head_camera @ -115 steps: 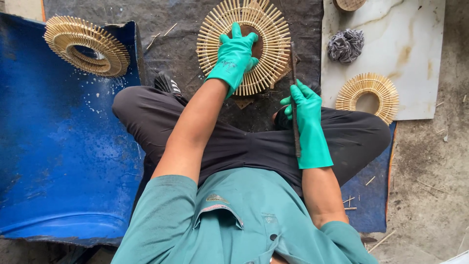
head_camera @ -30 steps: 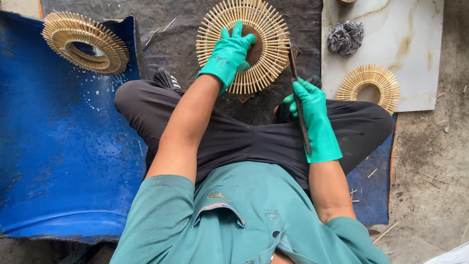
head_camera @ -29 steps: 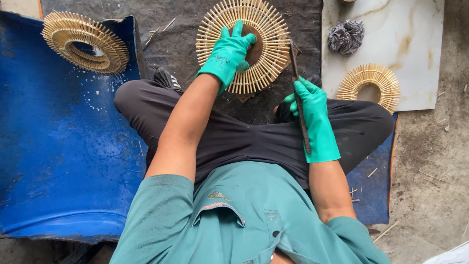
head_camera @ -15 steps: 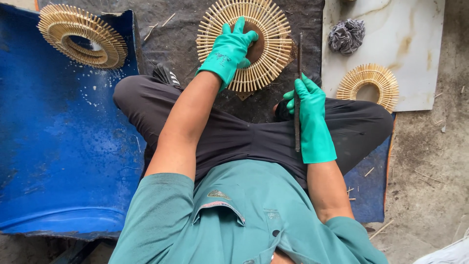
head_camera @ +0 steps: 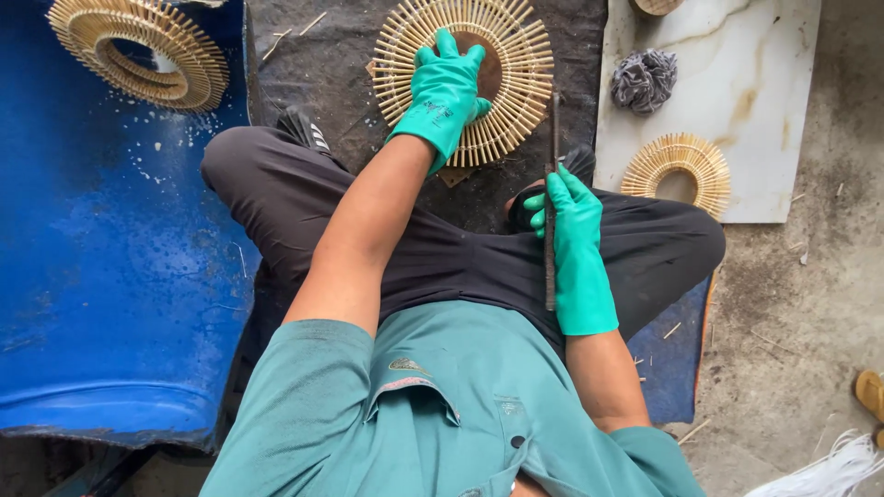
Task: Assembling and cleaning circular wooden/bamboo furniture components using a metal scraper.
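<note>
- Head view, the only one: the person sits cross-legged on the floor, looking straight down at their lap and a dark mat (head_camera: 331,64).
- Left hand (head_camera: 442,92), in a green glove, lies fingers spread and flat on the big sunburst ring of bamboo sticks (head_camera: 516,74) at 12 o'clock, pressing it onto the mat. No pinch, just a flat palm holding it down.
- Right hand (head_camera: 575,244), also gloved, has its grip wrapped around a long thin dark rod (head_camera: 552,138), maybe a file or blade, can't tell which. It stands roughly upright in the picture, tip just beside the ring's right edge at about 1 o'clock.
- Progress, my guess: the big ring looks fully assembled, sticks fanned evenly all round, so this looks like trimming or finishing rather than building.
- A second ring (head_camera: 138,51) rests on the blue barrel (head_camera: 110,276) at 10 o'clock, and a smaller ring (head_camera: 677,166) sits on the pale marble-look slab (head_camera: 755,55) at 2 o'clock. Both look whole, so probably done or waiting.
- A grey scrunched scrubber (head_camera: 645,78) lies on the slab above the small ring.
- Loose stick offcuts dot the mat and the floor.
</note>
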